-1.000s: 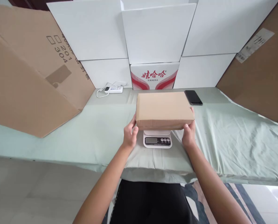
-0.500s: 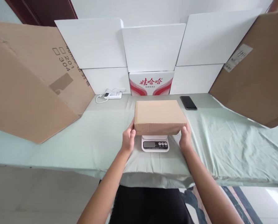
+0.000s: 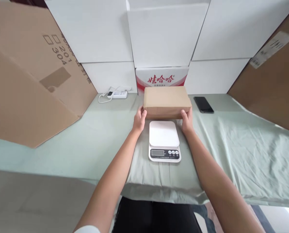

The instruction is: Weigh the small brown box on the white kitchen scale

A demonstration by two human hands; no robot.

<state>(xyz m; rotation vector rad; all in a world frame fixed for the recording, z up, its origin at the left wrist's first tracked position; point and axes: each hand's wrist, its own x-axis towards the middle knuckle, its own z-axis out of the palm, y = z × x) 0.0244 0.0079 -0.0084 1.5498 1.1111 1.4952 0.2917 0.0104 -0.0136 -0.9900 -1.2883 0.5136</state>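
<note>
Pale green cloth covers the desk (image 3: 231, 152); a brown cardboard box (image 3: 167, 101) sits on its far middle, just beyond a white kitchen scale (image 3: 164, 141). Left hand (image 3: 139, 119) and right hand (image 3: 187, 118) grip the box's near corners. A black phone (image 3: 203, 104) lies right of it

A closed, plain brown cardboard box (image 3: 167, 101) lies flat and level, just behind a white scale (image 3: 164, 141).
</note>
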